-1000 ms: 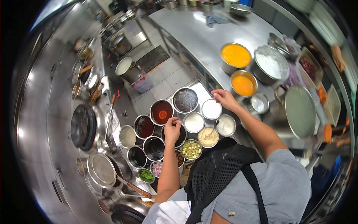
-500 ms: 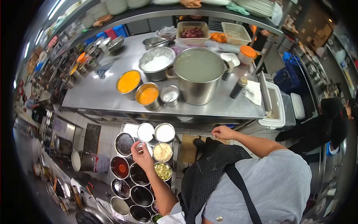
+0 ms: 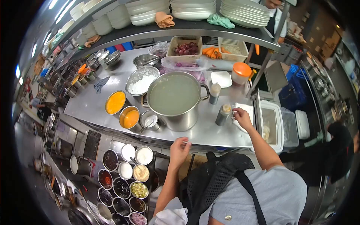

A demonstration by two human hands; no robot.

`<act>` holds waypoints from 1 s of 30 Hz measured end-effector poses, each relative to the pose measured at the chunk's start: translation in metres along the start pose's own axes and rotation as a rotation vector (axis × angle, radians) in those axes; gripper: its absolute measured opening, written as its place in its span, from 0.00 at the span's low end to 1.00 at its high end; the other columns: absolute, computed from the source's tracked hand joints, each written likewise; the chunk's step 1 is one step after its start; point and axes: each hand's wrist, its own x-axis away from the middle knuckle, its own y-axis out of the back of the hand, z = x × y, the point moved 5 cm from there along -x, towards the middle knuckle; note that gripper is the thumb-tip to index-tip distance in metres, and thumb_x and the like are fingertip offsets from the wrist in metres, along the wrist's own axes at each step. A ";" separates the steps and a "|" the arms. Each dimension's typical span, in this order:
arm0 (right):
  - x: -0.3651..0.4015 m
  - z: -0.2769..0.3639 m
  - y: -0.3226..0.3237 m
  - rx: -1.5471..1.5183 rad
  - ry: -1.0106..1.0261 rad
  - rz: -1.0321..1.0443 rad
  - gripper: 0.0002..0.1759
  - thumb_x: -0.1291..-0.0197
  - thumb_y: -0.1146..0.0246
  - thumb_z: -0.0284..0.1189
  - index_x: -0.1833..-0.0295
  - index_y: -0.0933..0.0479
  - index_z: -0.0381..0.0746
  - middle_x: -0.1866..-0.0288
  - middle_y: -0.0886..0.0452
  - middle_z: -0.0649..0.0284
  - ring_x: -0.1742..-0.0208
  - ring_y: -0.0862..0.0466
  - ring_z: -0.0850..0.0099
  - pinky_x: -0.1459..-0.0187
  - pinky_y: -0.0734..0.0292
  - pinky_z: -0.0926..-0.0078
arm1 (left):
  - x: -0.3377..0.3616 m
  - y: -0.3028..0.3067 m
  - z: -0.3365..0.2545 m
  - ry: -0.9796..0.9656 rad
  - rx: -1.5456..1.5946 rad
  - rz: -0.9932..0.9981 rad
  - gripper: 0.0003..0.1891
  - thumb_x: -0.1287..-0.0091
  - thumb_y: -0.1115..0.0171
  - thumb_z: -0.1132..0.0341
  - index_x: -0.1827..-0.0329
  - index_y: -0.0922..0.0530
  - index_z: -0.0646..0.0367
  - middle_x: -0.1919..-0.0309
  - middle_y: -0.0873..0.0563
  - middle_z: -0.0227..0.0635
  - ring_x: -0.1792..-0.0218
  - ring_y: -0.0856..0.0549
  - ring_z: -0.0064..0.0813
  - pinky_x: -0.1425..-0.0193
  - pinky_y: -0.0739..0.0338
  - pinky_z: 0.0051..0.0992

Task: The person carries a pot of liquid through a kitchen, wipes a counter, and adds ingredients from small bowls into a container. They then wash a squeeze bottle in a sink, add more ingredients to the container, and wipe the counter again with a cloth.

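My left hand point(image 3: 179, 153) is in front of the counter's near edge, below the big stockpot point(image 3: 174, 93) of cloudy liquid. Its fingers are pinched together, with a small pale bit at the tips that I cannot make out. Over the right end of the counter reaches my right hand point(image 3: 243, 118), thumb and forefinger apart, overlapping a folded white cloth point(image 3: 245, 109). Just left of its fingertips stands a dark squeeze bottle point(image 3: 224, 114). A second squeeze bottle point(image 3: 214, 93) stands farther back, beside the stockpot.
Left of the stockpot are a bowl of white powder point(image 3: 141, 80), two pots of orange liquid point(image 3: 115, 102) and a small pot with a spoon point(image 3: 150, 120). Several sauce and topping tins point(image 3: 140, 172) sit low on the left. Plates point(image 3: 193, 9) line the shelf overhead.
My left hand has left the tins and moved right toward the counter edge, its fingers closing. My right hand has reached forward to the cloth and bottle. The view has shifted.
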 end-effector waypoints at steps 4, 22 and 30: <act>-0.027 0.004 -0.001 0.020 0.132 0.223 0.27 0.41 0.36 0.21 0.34 0.25 0.37 0.57 0.18 0.58 0.57 0.17 0.70 0.57 0.19 0.72 | -0.049 -0.082 -0.037 -0.064 -0.052 0.148 0.18 0.36 0.29 0.70 0.44 0.19 0.63 0.52 0.13 0.41 0.58 0.14 0.30 0.58 0.17 0.29; 0.042 -0.003 -0.009 0.148 0.025 0.276 0.34 0.46 0.24 0.35 0.35 0.25 0.37 0.58 0.19 0.54 0.57 0.16 0.60 0.53 0.20 0.64 | -0.127 -0.197 -0.013 -0.230 -0.030 0.326 0.42 0.46 0.18 0.63 0.30 0.30 0.66 0.42 0.17 0.48 0.42 0.16 0.39 0.36 0.22 0.36; 0.171 -0.048 0.026 0.240 -0.370 0.211 0.20 0.37 0.31 0.33 0.41 0.18 0.38 0.66 0.13 0.55 0.65 0.14 0.61 0.58 0.20 0.65 | -0.146 -0.212 0.041 -0.108 0.065 0.637 0.34 0.47 0.23 0.72 0.35 0.27 0.63 0.44 0.16 0.46 0.43 0.15 0.37 0.39 0.21 0.33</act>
